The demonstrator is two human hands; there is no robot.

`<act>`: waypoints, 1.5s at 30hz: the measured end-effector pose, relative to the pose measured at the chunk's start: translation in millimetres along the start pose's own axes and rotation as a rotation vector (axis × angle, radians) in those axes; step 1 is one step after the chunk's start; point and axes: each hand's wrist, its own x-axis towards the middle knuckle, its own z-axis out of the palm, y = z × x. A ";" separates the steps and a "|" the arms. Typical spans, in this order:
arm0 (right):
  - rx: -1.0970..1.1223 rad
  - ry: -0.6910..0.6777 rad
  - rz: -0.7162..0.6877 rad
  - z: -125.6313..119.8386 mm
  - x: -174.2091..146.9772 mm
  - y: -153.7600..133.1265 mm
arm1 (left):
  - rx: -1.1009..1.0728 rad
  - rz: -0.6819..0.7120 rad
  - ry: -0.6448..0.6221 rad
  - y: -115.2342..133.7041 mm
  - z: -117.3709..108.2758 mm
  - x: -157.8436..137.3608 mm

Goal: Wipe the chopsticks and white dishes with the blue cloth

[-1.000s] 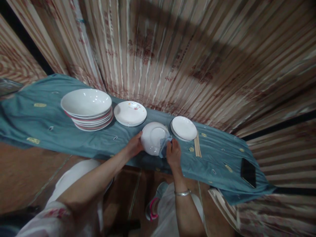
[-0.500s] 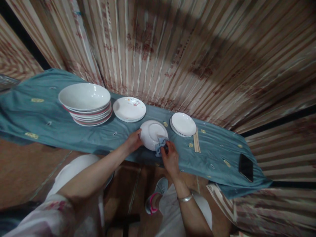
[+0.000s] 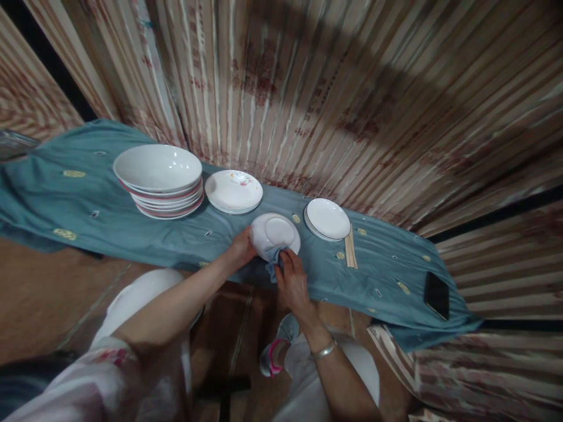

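My left hand [image 3: 243, 247] grips the left edge of a white plate [image 3: 268, 225], whose underside with its round foot ring faces me. The plate is tilted above the near part of the table. Bunched in my right hand [image 3: 294, 284] is a blue-grey cloth [image 3: 273, 261], pressed against the plate's lower edge. Its fingers are closed around the cloth, and part of the cloth hangs below them. Behind the plate, to the left, is a short stack of white plates [image 3: 235, 190] with a floral print on the top one.
A tall stack of large white bowls [image 3: 158, 170] stands left on the green tablecloth [image 3: 101, 234]. To the right are small white plates [image 3: 328, 218], wooden chopsticks [image 3: 350, 251] and a black phone [image 3: 437, 295]. A patterned curtain [image 3: 281, 88] hangs right behind the table.
My right hand has moved the cloth left along the plate's lower edge. My left hand keeps its hold on the plate. The view has shifted slightly.
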 end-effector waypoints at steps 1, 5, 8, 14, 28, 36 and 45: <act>-0.011 -0.008 -0.017 0.9 0.6 -2.3 | -0.007 -0.016 0.024 0.9 3.0 -1.7; -0.051 -0.036 -0.071 5.3 4.3 -11.3 | -0.062 -0.063 0.101 2.9 9.9 -7.4; -0.073 -0.068 -0.093 8.5 7.8 -17.9 | -0.064 -0.074 0.163 3.1 11.5 -10.3; -0.141 -0.172 -0.177 16.2 16.6 -29.8 | -0.054 -0.115 0.180 5.8 11.5 -17.8; -0.193 -0.275 -0.277 34.7 57.0 -42.1 | -0.157 -0.080 0.229 0.2 -5.0 -7.9; -0.206 -0.345 -0.307 34.7 86.3 -42.0 | -0.175 -0.119 0.219 0.3 -4.7 -8.8; -0.211 -0.380 -0.260 46.0 128.8 -29.4 | -0.208 -0.143 0.081 3.7 -1.4 -11.4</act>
